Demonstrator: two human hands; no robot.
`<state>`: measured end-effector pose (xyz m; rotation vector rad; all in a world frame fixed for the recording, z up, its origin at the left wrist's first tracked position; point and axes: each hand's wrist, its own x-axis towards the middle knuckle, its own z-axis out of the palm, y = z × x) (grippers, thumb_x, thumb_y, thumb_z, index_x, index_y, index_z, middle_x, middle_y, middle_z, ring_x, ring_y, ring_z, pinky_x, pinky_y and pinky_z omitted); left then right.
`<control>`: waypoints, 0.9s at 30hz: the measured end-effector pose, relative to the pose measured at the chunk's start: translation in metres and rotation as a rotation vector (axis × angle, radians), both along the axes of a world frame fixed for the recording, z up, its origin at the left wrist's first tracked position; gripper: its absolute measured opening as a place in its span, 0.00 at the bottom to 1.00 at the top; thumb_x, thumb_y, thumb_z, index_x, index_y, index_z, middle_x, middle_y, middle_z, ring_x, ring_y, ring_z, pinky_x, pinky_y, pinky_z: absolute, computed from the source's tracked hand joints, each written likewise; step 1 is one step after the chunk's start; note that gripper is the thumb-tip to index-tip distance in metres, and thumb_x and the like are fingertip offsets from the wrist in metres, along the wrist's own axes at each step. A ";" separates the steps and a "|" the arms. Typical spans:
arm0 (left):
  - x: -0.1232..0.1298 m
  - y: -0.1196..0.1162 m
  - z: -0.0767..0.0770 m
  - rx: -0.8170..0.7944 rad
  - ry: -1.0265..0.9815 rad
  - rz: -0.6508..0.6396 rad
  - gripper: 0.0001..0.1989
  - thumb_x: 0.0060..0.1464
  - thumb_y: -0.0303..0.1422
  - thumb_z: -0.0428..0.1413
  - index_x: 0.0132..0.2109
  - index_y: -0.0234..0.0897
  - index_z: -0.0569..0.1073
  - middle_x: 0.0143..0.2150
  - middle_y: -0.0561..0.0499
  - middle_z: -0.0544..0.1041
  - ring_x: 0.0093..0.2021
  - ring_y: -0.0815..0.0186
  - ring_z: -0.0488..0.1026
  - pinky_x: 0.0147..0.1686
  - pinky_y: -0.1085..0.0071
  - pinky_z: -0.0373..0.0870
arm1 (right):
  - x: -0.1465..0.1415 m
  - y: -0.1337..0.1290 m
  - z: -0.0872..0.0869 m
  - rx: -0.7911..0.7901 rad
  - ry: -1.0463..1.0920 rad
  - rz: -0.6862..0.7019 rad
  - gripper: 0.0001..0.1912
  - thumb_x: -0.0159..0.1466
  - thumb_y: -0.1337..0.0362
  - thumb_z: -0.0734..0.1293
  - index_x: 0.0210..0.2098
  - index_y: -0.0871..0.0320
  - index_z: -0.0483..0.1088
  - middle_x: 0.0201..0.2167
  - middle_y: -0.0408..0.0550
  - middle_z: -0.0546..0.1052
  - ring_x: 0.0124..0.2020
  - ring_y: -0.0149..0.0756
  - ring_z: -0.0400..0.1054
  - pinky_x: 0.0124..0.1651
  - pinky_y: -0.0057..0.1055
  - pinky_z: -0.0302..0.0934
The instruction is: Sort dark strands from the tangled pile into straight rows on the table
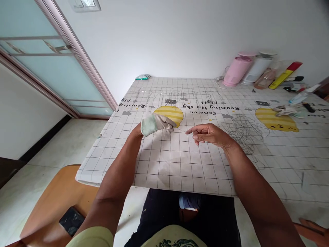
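Note:
My left hand (160,124) wears a white work glove with a pale green cuff. Its fingers are closed on a thin, thread-like strand (182,130), too fine to tell wire from thread. Opposite it, a short gap away, is my bare right hand (205,133), index finger pointing left and the other fingers curled around the strand's other end. Just right of that hand lies a loose tangle of dark thin strands (243,133). More strands (177,92) are laid out in wavy lines across the table's far part.
A checked tablecloth (159,168) with yellow striped prints covers the table. At the back right stand a pink cylinder (238,70), a white one (258,68), bottles and a yellow-red box (285,76). Another glove (288,109) lies right. A wooden stool (56,195) holds a black object (72,220).

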<state>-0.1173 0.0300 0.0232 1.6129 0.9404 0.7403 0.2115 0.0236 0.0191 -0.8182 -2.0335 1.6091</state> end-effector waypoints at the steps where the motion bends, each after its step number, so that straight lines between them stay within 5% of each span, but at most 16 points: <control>1: -0.001 0.002 -0.001 0.003 -0.009 0.022 0.14 0.56 0.37 0.70 0.47 0.34 0.87 0.38 0.45 0.87 0.36 0.62 0.84 0.44 0.64 0.82 | 0.000 0.000 0.000 0.028 -0.042 -0.044 0.19 0.69 0.51 0.76 0.55 0.53 0.84 0.29 0.43 0.75 0.32 0.35 0.74 0.34 0.32 0.65; 7: -0.006 0.009 -0.003 0.007 -0.004 0.107 0.13 0.57 0.34 0.68 0.49 0.35 0.87 0.38 0.45 0.87 0.35 0.63 0.83 0.44 0.64 0.83 | -0.004 0.001 -0.006 0.206 -0.181 -0.173 0.17 0.69 0.49 0.73 0.48 0.52 0.86 0.33 0.47 0.81 0.34 0.37 0.75 0.36 0.35 0.68; 17: -0.004 -0.005 0.002 -0.034 0.072 0.021 0.12 0.54 0.35 0.67 0.45 0.40 0.89 0.36 0.47 0.87 0.37 0.56 0.84 0.42 0.61 0.83 | 0.004 -0.001 0.001 0.186 -0.393 0.086 0.16 0.71 0.49 0.71 0.50 0.49 0.87 0.47 0.48 0.86 0.36 0.37 0.78 0.41 0.37 0.71; 21: -0.002 -0.004 0.005 -0.022 0.083 0.049 0.12 0.55 0.32 0.65 0.45 0.39 0.89 0.36 0.47 0.87 0.37 0.57 0.85 0.43 0.63 0.82 | 0.013 0.001 0.011 0.241 -0.405 -0.069 0.22 0.69 0.43 0.73 0.55 0.49 0.84 0.42 0.48 0.86 0.41 0.44 0.80 0.46 0.39 0.72; 27: 0.003 0.004 0.000 -0.049 0.102 0.097 0.10 0.53 0.30 0.66 0.42 0.37 0.88 0.35 0.47 0.87 0.35 0.60 0.84 0.44 0.65 0.82 | 0.009 0.001 0.011 0.388 -0.185 -0.315 0.23 0.73 0.41 0.67 0.43 0.53 0.83 0.37 0.49 0.84 0.39 0.43 0.79 0.46 0.41 0.72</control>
